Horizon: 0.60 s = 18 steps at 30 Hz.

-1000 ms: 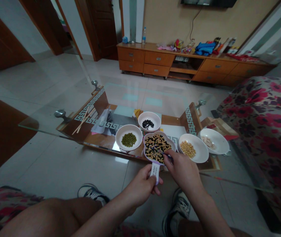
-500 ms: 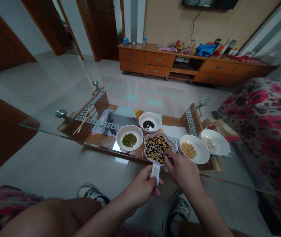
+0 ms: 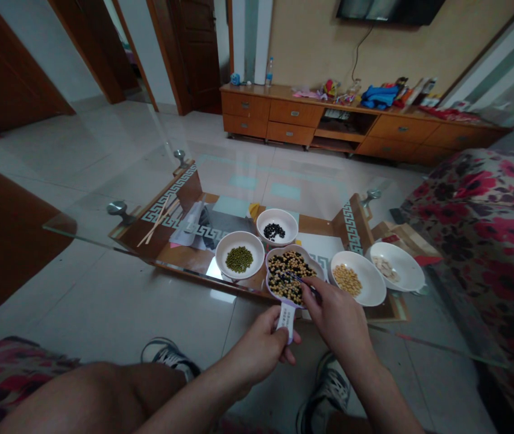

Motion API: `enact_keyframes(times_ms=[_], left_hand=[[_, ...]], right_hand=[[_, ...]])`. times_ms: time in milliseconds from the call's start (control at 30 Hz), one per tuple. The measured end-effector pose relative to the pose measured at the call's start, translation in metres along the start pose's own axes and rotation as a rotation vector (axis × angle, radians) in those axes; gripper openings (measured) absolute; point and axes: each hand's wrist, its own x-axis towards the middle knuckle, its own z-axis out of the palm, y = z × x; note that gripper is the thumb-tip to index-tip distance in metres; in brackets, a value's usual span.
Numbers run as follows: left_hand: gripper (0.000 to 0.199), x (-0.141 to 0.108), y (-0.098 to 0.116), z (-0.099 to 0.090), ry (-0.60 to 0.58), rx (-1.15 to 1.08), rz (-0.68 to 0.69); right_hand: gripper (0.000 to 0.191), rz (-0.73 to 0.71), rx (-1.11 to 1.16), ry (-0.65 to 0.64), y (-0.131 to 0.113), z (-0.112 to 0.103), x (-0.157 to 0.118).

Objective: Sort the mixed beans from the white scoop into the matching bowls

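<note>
- Left hand (image 3: 257, 349): fingers clenched on the paper-wrapped handle (image 3: 286, 322) of a lobed white dish (image 3: 290, 277), handle pointing back over the glass tabletop's (image 3: 148, 256) near edge.
- Right hand (image 3: 340, 319): fingers pinch a thin dark implement (image 3: 304, 284), its tip hard to make out among the mixed beans (image 3: 290, 271).
- White bowls (image 3: 220, 259) sit just beside the dish on both sides.

Crimson flowers pattern the beige sofa cover (image 3: 478, 205); a white-and-teal Greek-key border (image 3: 351, 229) edges the tabletop (image 3: 257, 181); black and yellow beans (image 3: 286, 277) fill a lilac-rimmed dish (image 3: 299, 252).

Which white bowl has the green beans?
The round white bowl left of the handled dish: only its beans are green; the others hold black, yellow or pale pieces.
</note>
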Motion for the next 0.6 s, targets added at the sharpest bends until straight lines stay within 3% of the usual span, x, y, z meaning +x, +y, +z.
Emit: enact_keyframes(times_ms=[600], left_hand=[[0.035,-0.0003,0.002,0.0017,0.011,0.006,-0.003]], right_hand=[[0.027,-0.054,0.016,0.079,0.0013,0.0035,-0.0006]])
